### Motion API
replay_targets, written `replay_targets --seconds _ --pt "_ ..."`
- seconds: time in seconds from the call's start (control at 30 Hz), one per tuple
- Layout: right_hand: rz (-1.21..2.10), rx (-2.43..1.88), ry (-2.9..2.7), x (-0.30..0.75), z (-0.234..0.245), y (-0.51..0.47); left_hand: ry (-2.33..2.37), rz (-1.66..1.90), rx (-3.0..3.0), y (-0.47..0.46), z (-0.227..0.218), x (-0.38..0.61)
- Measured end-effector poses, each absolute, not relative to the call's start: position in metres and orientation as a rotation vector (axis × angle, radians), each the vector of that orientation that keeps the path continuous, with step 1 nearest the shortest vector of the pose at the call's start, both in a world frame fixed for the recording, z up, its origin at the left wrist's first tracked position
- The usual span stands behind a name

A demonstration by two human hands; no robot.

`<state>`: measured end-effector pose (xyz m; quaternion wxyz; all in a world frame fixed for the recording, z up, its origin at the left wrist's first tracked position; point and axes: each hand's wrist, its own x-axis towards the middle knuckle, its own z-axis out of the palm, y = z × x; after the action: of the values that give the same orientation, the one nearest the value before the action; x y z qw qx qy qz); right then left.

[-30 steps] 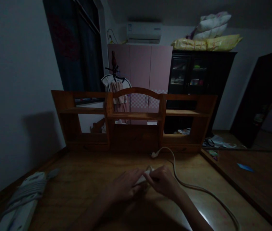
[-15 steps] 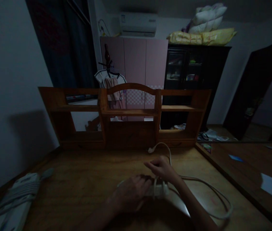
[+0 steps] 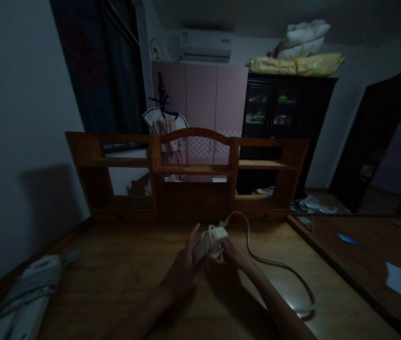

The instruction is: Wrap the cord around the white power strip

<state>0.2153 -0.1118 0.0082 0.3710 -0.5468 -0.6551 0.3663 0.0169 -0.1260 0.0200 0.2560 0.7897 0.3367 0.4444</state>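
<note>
Head view: gripping one power strip of two with left hand, touching it with right hand, right-finger closure unclear.

Left hand hides near end of white block; cord-wrapped strip cut off at bottom edge

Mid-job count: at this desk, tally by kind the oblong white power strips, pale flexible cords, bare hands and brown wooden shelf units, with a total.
Oblong white power strips: 2 (held strip, strip at left)
Pale flexible cords: 2 (held strip's cord, wound cord)
Bare hands: 2 (left hand, right hand)
Brown wooden shelf unit: 1
Total: 7
</note>
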Motion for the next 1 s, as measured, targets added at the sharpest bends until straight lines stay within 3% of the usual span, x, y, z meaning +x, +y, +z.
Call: replay_targets --seconds 0.13,0.2,0.53,0.7,1.0 --pt "0.172 -1.646 -1.826 0.2 -0.003 -0.111 1.162 1.435 1.863 -0.108 0.027 0.013" --pt "-0.054 -1.708 -1.922 0.192 -0.008 -0.112 1.195 1.494 1.783 -0.099 0.026 0.012" --pt "-0.227 -1.949 -2.25 0.187 0.009 -0.124 1.414 1.637 1.684 -0.072 0.021 -0.006" --pt "-0.344 -1.754 -2.354 0.177 0.009 -0.134 1.688 1.419 2.009 -0.073 0.02 -0.012" --pt "-0.41 -1.514 -2.399 0.184 0.013 -0.145 1.717 1.085 2.67 -0.076 0.003 -0.003"
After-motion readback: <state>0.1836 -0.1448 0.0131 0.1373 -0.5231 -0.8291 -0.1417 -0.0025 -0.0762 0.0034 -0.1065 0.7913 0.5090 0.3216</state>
